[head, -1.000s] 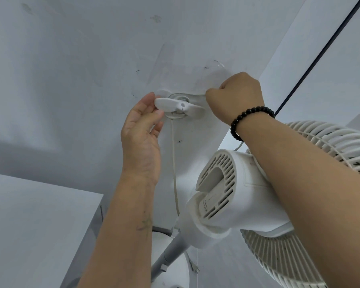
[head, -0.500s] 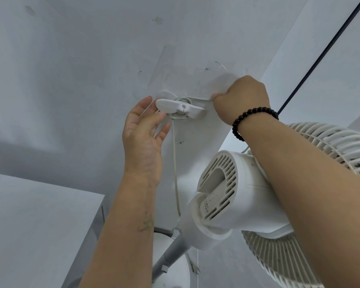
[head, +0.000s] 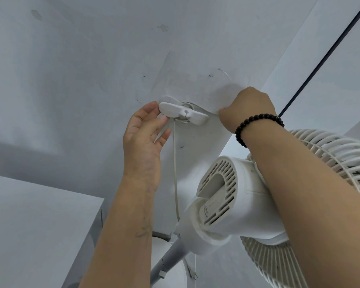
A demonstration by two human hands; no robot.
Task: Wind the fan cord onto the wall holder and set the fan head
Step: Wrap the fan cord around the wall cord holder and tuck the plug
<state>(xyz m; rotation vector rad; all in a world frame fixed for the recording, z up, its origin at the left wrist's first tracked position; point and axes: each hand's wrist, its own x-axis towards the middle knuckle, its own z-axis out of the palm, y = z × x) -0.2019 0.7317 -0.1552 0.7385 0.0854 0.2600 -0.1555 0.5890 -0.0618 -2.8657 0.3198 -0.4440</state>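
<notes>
One left hand [head: 142, 140] is seen with fingers relaxed and straight, fingertips touching the left wing of the single wall holder [head: 182, 112]. One cord [head: 175, 173] is looped at the holder and hangs down the wall. One right hand [head: 247, 108] is curled, pinching the cord beside the holder's right wing. One fan head [head: 233, 200] sits lower right.

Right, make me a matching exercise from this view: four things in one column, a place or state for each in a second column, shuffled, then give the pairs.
Things:
1. cord holder
2. bead bracelet
3. fan cord
4. motor housing

Places or states:
A. hangs straight down the wall
B. slotted with vents, below the right forearm
C. fixed to the wall between the two hands
D. black, round the right wrist

Pairs: 1-C, 2-D, 3-A, 4-B
</notes>
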